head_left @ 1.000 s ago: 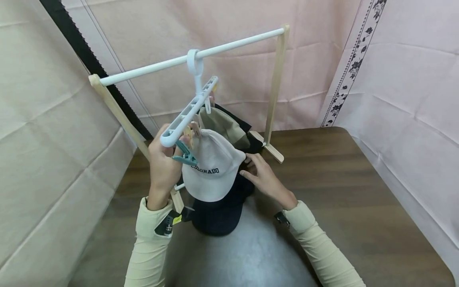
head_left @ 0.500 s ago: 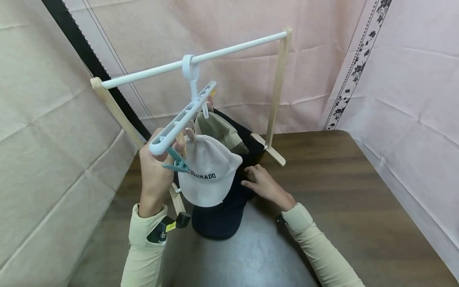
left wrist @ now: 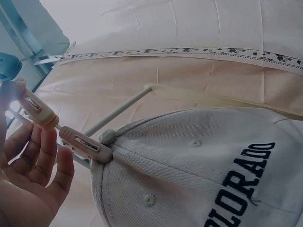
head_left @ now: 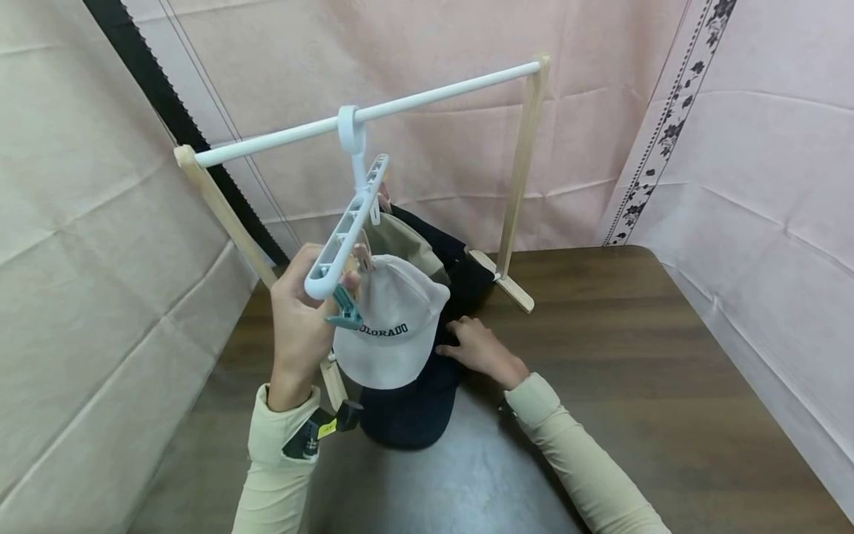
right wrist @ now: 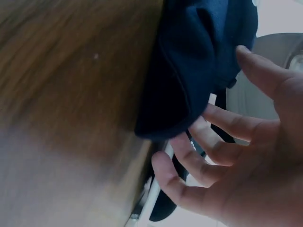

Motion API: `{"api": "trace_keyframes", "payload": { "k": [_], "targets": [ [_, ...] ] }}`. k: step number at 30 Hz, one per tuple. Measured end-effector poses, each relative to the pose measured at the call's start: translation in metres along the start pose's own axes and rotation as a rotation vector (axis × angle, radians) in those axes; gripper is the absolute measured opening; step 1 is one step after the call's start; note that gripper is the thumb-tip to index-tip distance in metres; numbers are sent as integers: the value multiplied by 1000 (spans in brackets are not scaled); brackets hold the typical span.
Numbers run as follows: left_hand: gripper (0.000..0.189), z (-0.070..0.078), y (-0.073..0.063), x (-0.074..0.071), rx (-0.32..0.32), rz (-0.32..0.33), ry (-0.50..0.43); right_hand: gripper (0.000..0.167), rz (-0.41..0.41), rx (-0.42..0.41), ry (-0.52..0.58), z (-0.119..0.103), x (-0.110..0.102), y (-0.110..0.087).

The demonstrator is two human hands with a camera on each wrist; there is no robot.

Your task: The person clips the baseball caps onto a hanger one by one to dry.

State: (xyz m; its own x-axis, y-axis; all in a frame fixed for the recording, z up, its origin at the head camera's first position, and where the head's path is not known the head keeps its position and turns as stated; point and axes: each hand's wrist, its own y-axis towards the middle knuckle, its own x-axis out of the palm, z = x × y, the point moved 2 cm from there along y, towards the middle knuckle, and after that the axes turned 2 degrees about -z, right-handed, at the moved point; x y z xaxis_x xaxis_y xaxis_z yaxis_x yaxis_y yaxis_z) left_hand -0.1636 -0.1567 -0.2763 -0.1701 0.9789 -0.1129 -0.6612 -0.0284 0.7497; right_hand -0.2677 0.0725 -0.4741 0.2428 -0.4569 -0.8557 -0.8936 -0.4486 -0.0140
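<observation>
In the head view my left hand [head_left: 300, 319] is raised at the near end of a pale blue clip hanger [head_left: 347, 241], pinching a peach clothespin [left wrist: 40, 112]. A pink clothespin [left wrist: 85, 144] beside it grips the edge of a white COLORADO cap [head_left: 394, 319], which hangs from the hanger. A teal clothespin [head_left: 345, 310] sits at the hanger's tip. Low on the right, my right hand [head_left: 482, 350] is at a navy cap [head_left: 408, 419] below the white one. Its fingers are spread and loosely bent, the tips right at the cap's edge [right wrist: 177, 94].
The hanger hooks over a white rod [head_left: 440, 96] on wooden posts [head_left: 523, 167] with a foot [head_left: 514, 293] on the wood-grain table [head_left: 634, 356]. Behind the white cap hang a beige cap [head_left: 407, 241] and a black one [head_left: 443, 245]. Cloth walls [head_left: 767, 170] enclose the table.
My right hand has moved away from the white cap's side, down and left to the navy cap. The hanger has swung slightly, its near end shifting left and then back right with my left hand.
</observation>
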Motion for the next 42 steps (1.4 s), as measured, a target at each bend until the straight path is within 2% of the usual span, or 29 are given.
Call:
{"api": "trace_keyframes", "payload": {
  "k": [4, 8, 11, 15, 19, 24, 26, 31, 36, 39, 41, 42],
  "targets": [
    [21, -1, -1, 2, 4, -11, -10, 59, 1, 64, -1, -2, 6, 4],
    [21, -2, -2, 3, -5, -21, -19, 75, -1, 142, 40, -1, 12, 9],
    [20, -3, -2, 5, -6, -19, -29, 79, -23, 167, 56, 1, 14, 16],
    [21, -4, -1, 8, 6, -24, -51, 72, -40, 168, 114, 2, 14, 25],
    [22, -4, -1, 11, 13, -35, -73, 61, -17, 177, 189, 3, 13, 32],
    [21, -5, -3, 11, 4, -40, -72, 29, 10, 126, 264, 1, 14, 32],
    [20, -6, -4, 11, 0, -42, -69, 22, 23, 88, 302, 2, 13, 30],
    [20, -6, -4, 11, -3, -53, -76, 28, 20, 37, 403, 4, 9, 26],
    [21, -5, -3, 11, -2, -54, -70, 30, -43, 43, 464, 7, 6, 22],
    [21, -6, -3, 11, 0, -63, -86, 29, -28, 12, 488, 8, 6, 19],
    [20, -6, -3, 11, 0, -68, -105, 30, 5, -29, 496, 8, 6, 19],
    [20, -7, -4, 11, 0, -71, -110, 30, 27, -73, 499, 17, 13, 25]
  ]
}}
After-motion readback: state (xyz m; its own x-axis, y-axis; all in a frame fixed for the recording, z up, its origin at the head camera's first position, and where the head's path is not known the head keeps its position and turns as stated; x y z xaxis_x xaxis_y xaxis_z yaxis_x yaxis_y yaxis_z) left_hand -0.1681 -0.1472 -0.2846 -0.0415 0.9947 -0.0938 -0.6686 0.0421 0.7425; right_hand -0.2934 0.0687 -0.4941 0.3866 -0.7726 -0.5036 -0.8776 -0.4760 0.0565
